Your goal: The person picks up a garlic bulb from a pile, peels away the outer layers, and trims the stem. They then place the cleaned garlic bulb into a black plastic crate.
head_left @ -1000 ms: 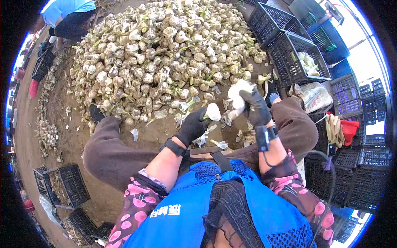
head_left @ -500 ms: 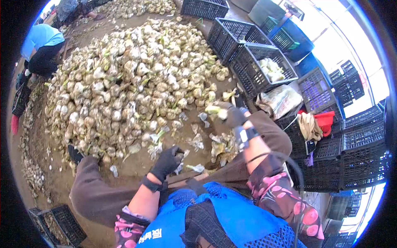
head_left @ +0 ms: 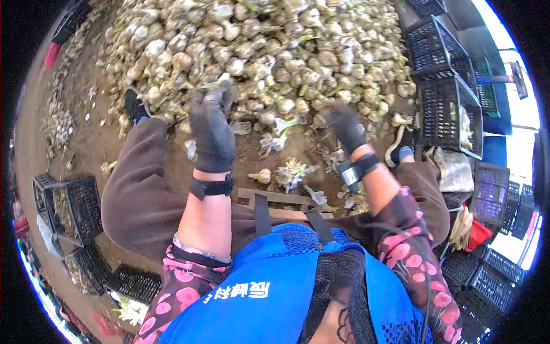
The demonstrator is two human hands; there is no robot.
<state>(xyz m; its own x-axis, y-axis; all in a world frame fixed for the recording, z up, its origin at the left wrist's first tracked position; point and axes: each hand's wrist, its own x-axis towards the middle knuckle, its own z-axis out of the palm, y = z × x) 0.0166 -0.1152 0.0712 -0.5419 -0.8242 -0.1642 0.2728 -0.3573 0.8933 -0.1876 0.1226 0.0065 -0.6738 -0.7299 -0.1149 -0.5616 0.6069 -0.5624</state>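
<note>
A big heap of garlic bulbs (head_left: 275, 51) fills the upper middle of the head view. At its near edge, my left hand (head_left: 213, 129), in a dark glove, has its fingers bent around a pale piece of garlic with a greenish stem (head_left: 213, 84). Farther right, my right hand (head_left: 346, 127), also gloved, is beside the heap, its fingertips smeared by motion. Whether it holds anything is not visible. Loose bulbs and peeled skins (head_left: 291, 174) lie on the soil between my legs.
Black crates (head_left: 450, 109) stand at the right, beside a pale sack (head_left: 452, 172) and a red container (head_left: 478, 235). More black crates (head_left: 80, 209) are at the lower left. A wooden frame (head_left: 275, 198) lies in front of my body.
The view has turned, so the heap sits higher. My left hand has reached forward to the heap. The pale garlic seen in my right hand earlier is no longer visible there.
</note>
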